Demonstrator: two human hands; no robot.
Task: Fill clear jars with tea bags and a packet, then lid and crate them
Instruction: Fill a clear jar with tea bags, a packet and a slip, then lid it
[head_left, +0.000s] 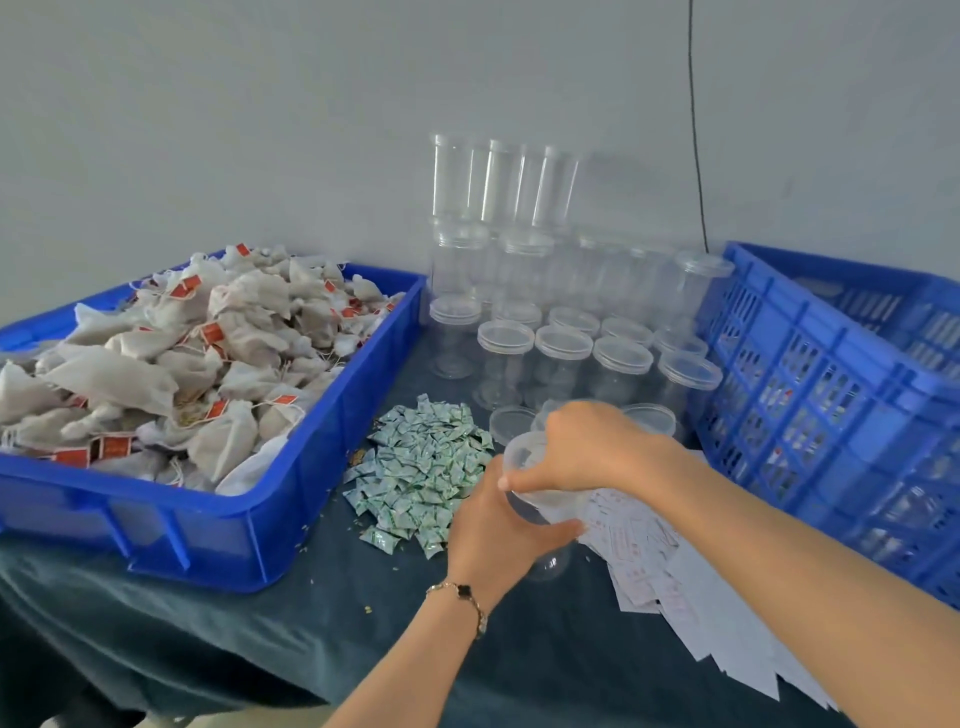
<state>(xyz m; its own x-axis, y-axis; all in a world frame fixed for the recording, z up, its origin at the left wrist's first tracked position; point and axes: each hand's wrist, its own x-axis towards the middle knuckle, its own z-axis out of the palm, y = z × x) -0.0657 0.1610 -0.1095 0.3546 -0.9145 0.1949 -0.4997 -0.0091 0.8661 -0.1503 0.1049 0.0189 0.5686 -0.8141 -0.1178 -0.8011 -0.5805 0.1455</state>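
Fingers (550, 535) of left hand (493, 525) wrapped round clear jar (540, 506); right hand (587, 447) gripping its top, over dark cloth-covered table (260, 623). Jar empty, tilted, near packets (421, 467). Grey wall (260, 130) behind.

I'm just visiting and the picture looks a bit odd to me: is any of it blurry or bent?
Head view: the wide lens bows the blue tray and the crate outward at the edges; the right hand and the jar it holds are softened by motion blur; the clear jars at the back nearly vanish against the grey wall; the light is soft and even.
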